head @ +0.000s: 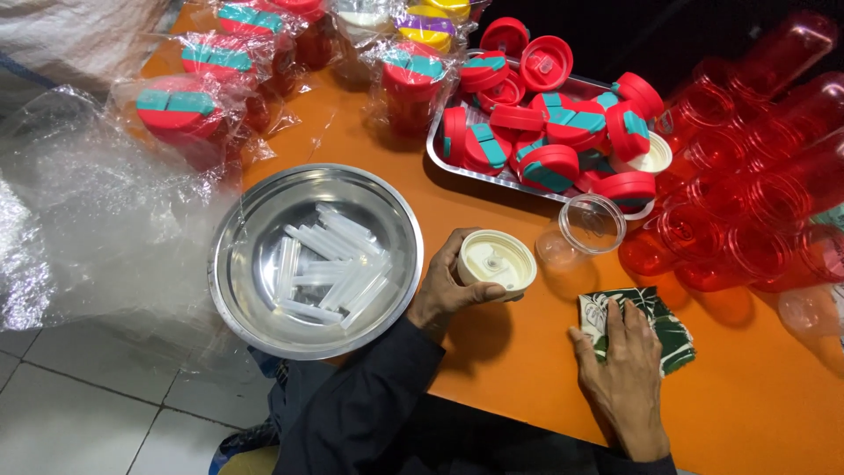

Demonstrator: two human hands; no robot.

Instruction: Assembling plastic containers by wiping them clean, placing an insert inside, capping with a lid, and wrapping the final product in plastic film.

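Lid [497, 261], cream-white and round, sits in the left hand [444, 286], underside turned up toward the camera w/ a small nub showing at its centre. It's a flat disc, so no real long axis; its open face points up and slightly toward the person. Left hand is closed around it: thumb over the near rim, fingers wrapped on the far-left edge, lid sticking out to the right of the palm, held just above the orange table [756, 396].

Right hand [626, 374] lies flat, fingers spread, pressing on a folded green-and-white leaf-print cloth [673, 330] on the table; not gripping, just resting on top, w/ the cloth poking out beyond the fingertips to the upper right. Lid and cloth are near each other but apart.

Just beyond the lid, a clear plastic cup [591, 224] lies tipped on its side, mouth toward the camera. Behind that, a metal tray [440, 163] piled w/ red lids that have teal flaps. Left of the lid hand, a round steel bowl [242, 255] holds a heap of clear plastic straws [332, 264], lying mostly diagonal. Red translucent bottles [756, 176] are stacked at right; bagged red bottles w/ lids [180, 110] along the back left; loose clear plastic wrap [79, 202] at far left.
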